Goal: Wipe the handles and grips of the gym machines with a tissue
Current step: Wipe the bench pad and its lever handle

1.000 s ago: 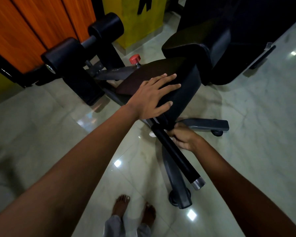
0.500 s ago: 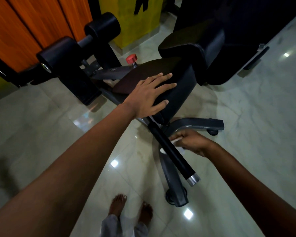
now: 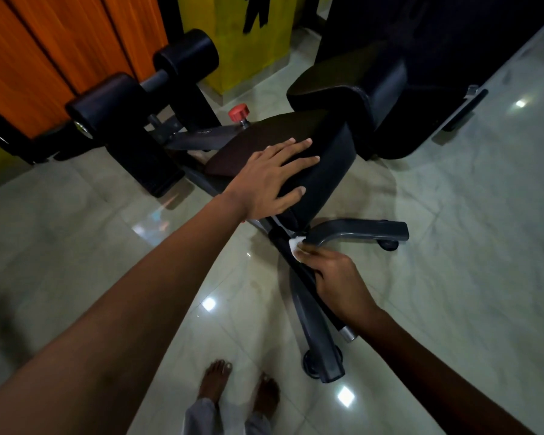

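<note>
One crumpled white tissue (image 3: 296, 245).

Bare forearms, bare feet (image 3: 237, 387), pale grey trouser cuffs (image 3: 214, 419) at the ankles.

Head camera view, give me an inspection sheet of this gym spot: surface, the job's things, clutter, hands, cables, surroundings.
Surface: glossy pale tiled floor with light reflections.
Job's things: white tissue pressed against the black handle bar below the seat pad; the bar's silver end cap shows.
Clutter: nothing seen.
Hands: left hand lies flat, fingers straight, on the seat pad; right hand is curled round the handle bar, holding the tissue to it.
Cables: nothing seen.
Surroundings: two black roller pads, a red knob, grey base legs, a second black padded seat, orange panels, a yellow pillar, the person's bare feet.
</note>
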A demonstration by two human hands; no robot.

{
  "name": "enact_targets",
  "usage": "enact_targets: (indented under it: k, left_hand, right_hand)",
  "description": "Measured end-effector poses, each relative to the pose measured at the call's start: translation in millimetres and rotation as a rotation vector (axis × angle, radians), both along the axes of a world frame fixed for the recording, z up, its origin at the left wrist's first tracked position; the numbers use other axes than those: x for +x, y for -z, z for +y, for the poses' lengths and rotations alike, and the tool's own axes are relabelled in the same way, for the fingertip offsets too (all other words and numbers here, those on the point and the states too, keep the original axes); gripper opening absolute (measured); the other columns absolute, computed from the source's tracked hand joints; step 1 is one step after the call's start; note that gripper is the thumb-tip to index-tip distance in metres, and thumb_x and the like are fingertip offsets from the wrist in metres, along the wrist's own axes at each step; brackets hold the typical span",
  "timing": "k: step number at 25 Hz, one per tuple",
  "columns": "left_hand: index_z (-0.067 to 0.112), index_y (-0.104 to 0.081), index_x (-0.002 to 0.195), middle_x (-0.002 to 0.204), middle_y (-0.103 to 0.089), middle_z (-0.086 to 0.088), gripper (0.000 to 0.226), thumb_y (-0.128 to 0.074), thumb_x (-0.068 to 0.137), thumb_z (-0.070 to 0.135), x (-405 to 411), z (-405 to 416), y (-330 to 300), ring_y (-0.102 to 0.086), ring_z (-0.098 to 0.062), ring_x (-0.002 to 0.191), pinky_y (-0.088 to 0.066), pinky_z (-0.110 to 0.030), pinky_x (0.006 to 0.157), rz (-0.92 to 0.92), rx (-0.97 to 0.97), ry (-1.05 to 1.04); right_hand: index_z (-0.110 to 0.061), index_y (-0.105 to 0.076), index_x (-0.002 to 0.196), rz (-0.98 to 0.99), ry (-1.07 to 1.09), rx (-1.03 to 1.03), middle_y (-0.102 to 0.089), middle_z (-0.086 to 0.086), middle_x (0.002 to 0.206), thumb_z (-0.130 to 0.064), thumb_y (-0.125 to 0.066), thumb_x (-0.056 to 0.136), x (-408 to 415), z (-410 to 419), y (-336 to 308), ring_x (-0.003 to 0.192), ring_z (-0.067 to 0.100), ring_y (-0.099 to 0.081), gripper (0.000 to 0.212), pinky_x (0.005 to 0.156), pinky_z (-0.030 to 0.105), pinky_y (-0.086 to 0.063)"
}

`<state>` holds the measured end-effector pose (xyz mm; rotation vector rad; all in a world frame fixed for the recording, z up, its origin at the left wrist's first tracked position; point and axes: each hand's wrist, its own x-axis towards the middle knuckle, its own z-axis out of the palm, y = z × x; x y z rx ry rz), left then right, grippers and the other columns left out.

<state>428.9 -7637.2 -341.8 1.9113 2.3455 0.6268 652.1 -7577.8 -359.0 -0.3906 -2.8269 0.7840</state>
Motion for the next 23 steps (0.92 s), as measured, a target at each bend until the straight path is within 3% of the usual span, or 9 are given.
enact_targets:
  k: [3, 6, 8, 10, 14, 16, 18, 21, 23]
  left_hand:
    - [0.029, -0.032, 0.148, 0.16, -0.018, 0.001, 0.06, -0.035, 0.092, 0.05, 0, 0, 1, -0.017, -0.024, 0.146, -0.033, -0.049, 0.105, 0.0, 0.008, 0.003]
    - [0.03, -0.031, 0.148, 0.16, -0.018, 0.002, 0.059, -0.035, 0.092, 0.05, 1, 1, 0, -0.017, -0.023, 0.146, -0.032, -0.048, 0.106, 0.0, 0.004, 0.002]
    - [0.03, -0.032, 0.148, 0.16, -0.018, 0.002, 0.059, -0.035, 0.092, 0.05, -1, 0, 1, -0.017, -0.023, 0.146, -0.033, -0.047, 0.105, 0.001, 0.008, -0.003]
    - [0.03, -0.032, 0.147, 0.16, -0.019, 0.001, 0.059, -0.035, 0.092, 0.05, -1, 0, 2, -0.018, -0.023, 0.146, -0.033, -0.047, 0.104, 0.004, 0.017, -0.001]
    - [0.03, -0.033, 0.147, 0.159, -0.02, 0.001, 0.058, -0.036, 0.092, 0.049, 1, 1, 3, -0.019, -0.023, 0.146, -0.034, -0.046, 0.103, 0.001, 0.021, 0.002]
    - [0.03, -0.034, 0.147, 0.159, -0.02, 0.002, 0.058, -0.037, 0.092, 0.049, 0, 1, 3, -0.019, -0.023, 0.146, -0.034, -0.046, 0.102, 0.004, 0.024, -0.007]
    - [0.03, -0.033, 0.147, 0.159, -0.02, 0.002, 0.057, -0.037, 0.092, 0.049, 0, 0, 3, -0.018, -0.023, 0.146, -0.034, -0.047, 0.102, 0.007, 0.024, -0.008]
    - [0.03, -0.034, 0.147, 0.159, -0.02, 0.002, 0.057, -0.037, 0.093, 0.048, 0, 1, 3, -0.018, -0.022, 0.146, -0.035, -0.048, 0.103, 0.01, 0.022, -0.007]
    - [0.031, -0.033, 0.147, 0.159, -0.019, 0.003, 0.057, -0.038, 0.093, 0.048, 0, 1, 3, -0.018, -0.022, 0.146, -0.035, -0.049, 0.104, 0.008, 0.018, -0.01]
  right_hand:
    - [-0.002, -0.072, 0.102, -0.055, 0.071, -0.149, -0.066, 0.017, 0.104, 0.001, -0.052, 0.086, -22, 0, 0, 0.096, 0.021, -0.062, 0.026, 0.084, 0.004, -0.038]
    - [-0.01, -0.074, 0.099, -0.118, 0.015, -0.171, -0.058, 0.0, 0.092, -0.001, -0.063, 0.084, -11, 14, -6, 0.085, 0.013, -0.057, 0.021, 0.071, 0.008, -0.039]
    - [-0.016, -0.073, 0.101, -0.16, 0.082, -0.138, -0.055, -0.003, 0.097, -0.014, -0.066, 0.086, -6, 22, -6, 0.089, 0.01, -0.053, 0.016, 0.072, 0.014, -0.04]
    - [-0.012, -0.072, 0.101, -0.14, 0.165, -0.222, -0.057, 0.001, 0.107, -0.014, -0.066, 0.086, -13, 20, -3, 0.095, 0.01, -0.055, 0.016, 0.076, 0.017, -0.045]
    - [-0.006, -0.073, 0.102, 0.015, 0.17, -0.296, -0.071, 0.004, 0.098, -0.003, -0.065, 0.086, -9, 2, 0, 0.085, 0.0, -0.061, 0.019, 0.076, 0.003, -0.045]
    - [-0.008, -0.073, 0.103, -0.042, 0.312, -0.379, -0.071, -0.001, 0.094, -0.007, -0.063, 0.088, 2, 8, 4, 0.083, 0.0, -0.062, 0.017, 0.072, -0.001, -0.042]
    - [-0.009, -0.072, 0.101, -0.215, 0.478, -0.567, -0.069, 0.001, 0.095, -0.007, -0.06, 0.09, 0, 15, 15, 0.09, 0.011, -0.064, 0.016, 0.072, 0.004, -0.043]
    - [0.006, -0.065, 0.106, -0.349, 0.581, -1.264, -0.068, 0.021, 0.103, 0.001, -0.052, 0.092, -19, 19, 23, 0.093, 0.03, -0.066, 0.02, 0.072, 0.028, -0.058]
    - [0.008, -0.062, 0.11, -0.38, 0.537, -1.526, -0.067, 0.023, 0.105, 0.004, -0.049, 0.092, -15, 23, 25, 0.089, 0.028, -0.068, 0.022, 0.078, 0.031, -0.059]
